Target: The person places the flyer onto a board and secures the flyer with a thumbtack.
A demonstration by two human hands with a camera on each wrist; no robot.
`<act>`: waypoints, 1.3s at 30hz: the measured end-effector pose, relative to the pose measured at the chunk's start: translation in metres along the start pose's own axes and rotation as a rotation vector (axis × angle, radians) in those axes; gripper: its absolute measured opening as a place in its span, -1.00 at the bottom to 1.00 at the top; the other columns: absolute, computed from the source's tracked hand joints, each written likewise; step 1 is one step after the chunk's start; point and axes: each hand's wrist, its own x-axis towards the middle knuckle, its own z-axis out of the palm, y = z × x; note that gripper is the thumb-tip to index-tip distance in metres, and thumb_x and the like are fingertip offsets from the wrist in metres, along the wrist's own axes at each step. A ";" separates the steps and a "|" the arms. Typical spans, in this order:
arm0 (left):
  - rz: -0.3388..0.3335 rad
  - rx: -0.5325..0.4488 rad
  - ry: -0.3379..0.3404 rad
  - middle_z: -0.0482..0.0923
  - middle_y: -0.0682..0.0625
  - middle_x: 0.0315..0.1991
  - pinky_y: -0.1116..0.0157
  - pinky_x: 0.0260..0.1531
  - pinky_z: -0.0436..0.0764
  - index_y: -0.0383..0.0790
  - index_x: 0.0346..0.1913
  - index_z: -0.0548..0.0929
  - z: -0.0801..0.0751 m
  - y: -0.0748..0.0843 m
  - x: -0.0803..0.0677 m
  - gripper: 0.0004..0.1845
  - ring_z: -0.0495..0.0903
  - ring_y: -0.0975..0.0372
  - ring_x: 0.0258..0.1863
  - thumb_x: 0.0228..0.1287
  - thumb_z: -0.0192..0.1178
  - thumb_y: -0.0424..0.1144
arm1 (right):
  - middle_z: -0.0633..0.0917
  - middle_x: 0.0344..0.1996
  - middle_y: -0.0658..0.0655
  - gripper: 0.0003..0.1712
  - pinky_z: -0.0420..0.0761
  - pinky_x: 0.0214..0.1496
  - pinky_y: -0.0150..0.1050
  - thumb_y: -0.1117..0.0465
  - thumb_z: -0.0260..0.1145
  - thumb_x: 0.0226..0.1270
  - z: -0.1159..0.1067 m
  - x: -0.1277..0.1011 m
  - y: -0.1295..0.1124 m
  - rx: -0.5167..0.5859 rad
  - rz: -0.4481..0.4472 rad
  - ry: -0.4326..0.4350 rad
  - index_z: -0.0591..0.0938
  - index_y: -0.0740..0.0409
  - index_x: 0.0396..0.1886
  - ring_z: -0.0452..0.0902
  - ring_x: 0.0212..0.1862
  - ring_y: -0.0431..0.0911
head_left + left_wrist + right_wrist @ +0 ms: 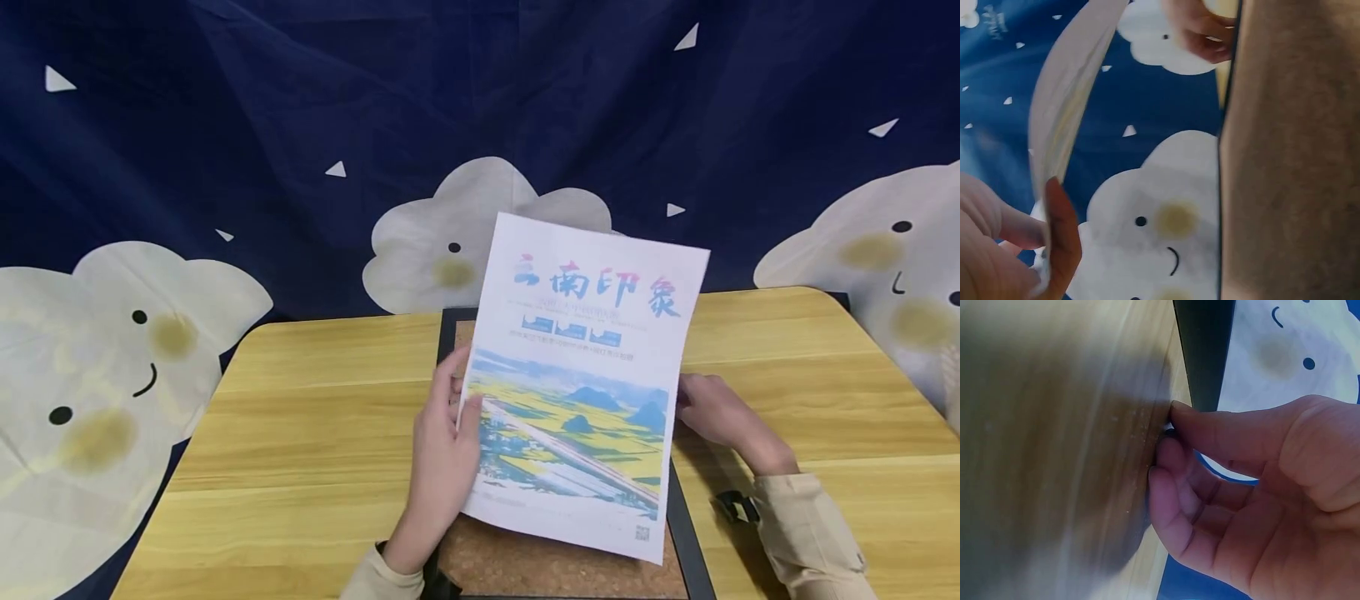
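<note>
My left hand (446, 450) grips a white printed sheet (570, 383) by its left edge, thumb in front and fingers behind. Coloured characters and a picture of yellow fields cover its front. In the left wrist view the sheet (1054, 119) bows away from the hand (997, 244). Under it lies a cork board (555, 558) in a black frame, partly covered. Right of the board, my right hand (723, 417) is low at the tabletop, fingertips bent together. A tiny dark spot shows between thumb and index finger in the right wrist view; whether it is held is unclear.
The wooden table (315, 433) extends to both sides of the board. Behind it hangs a dark blue cloth (337, 83) with white smiling clouds and small triangles. A black strap piece (738, 506) is at the right wrist.
</note>
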 end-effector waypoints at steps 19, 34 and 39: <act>-0.168 0.523 -0.524 0.61 -0.35 -0.02 -0.05 -0.05 0.63 -0.61 0.09 0.64 -0.004 -0.026 0.005 -0.73 0.62 -0.13 0.00 0.48 0.16 -0.47 | 0.59 -0.50 0.02 -0.83 0.43 -0.33 -0.12 0.49 0.29 0.17 -0.003 -0.001 0.001 0.026 0.009 -0.036 0.59 0.16 -0.47 0.40 -0.42 -0.05; -0.183 0.589 -0.541 0.35 -0.02 -0.62 0.33 -0.63 0.28 -0.33 -0.38 0.66 -0.014 -0.029 0.006 -0.80 0.32 0.21 -0.64 0.47 0.21 -0.37 | 0.59 -0.49 -0.01 -0.81 0.43 -0.35 -0.15 0.49 0.34 0.23 -0.004 -0.001 -0.001 0.053 -0.014 -0.005 0.59 0.15 -0.46 0.39 -0.43 -0.10; -0.159 0.669 -0.547 0.54 -0.11 -0.40 0.22 -0.48 0.45 -0.43 -0.10 0.72 -0.016 -0.028 0.007 -0.82 0.46 0.16 -0.47 0.42 0.28 -0.34 | 0.58 -0.53 -0.04 -0.80 0.44 -0.43 -0.27 0.49 0.36 0.32 -0.012 -0.001 -0.012 0.189 -0.035 0.053 0.61 0.14 -0.42 0.43 -0.46 -0.15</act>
